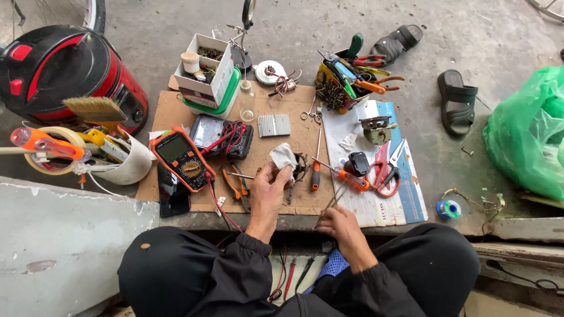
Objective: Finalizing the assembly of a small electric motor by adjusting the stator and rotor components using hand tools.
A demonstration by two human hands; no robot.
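A white scrap of cloth is pinched in the left hand, while thin silver tweezers are gripped by the right hand; both arms are clad in black sleeves. An orange-and-black multimeter with red leads is seen on brown cardboard. Red-handled scissors and an orange-handled screwdriver are laid nearby, the scissors on a white-and-blue printed sheet. A red-and-black vacuum cleaner, a white cup, a bright green plastic bag and black sandals are set against grey concrete.
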